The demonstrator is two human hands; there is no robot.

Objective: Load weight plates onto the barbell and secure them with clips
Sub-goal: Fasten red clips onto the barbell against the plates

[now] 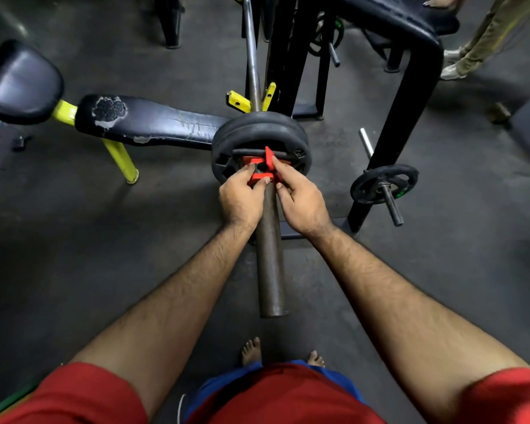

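Observation:
The barbell's thick sleeve (270,270) points toward me, its end near my waist. Black weight plates (257,130) are stacked on the sleeve at frame centre. A red clip (265,168) sits on the sleeve right against the outer plate. My left hand (240,198) pinches the clip's left side. My right hand (300,198) holds its raised lever on the right with thumb and forefinger. The thin bar shaft (251,56) runs away from me into yellow rack hooks (239,101).
A worn black bench (147,123) with yellow legs lies to the left. A black rack upright (407,117) stands to the right, with a small plate on a peg (383,183). Another person's legs (484,35) are at the top right. My bare feet (251,350) are below the sleeve.

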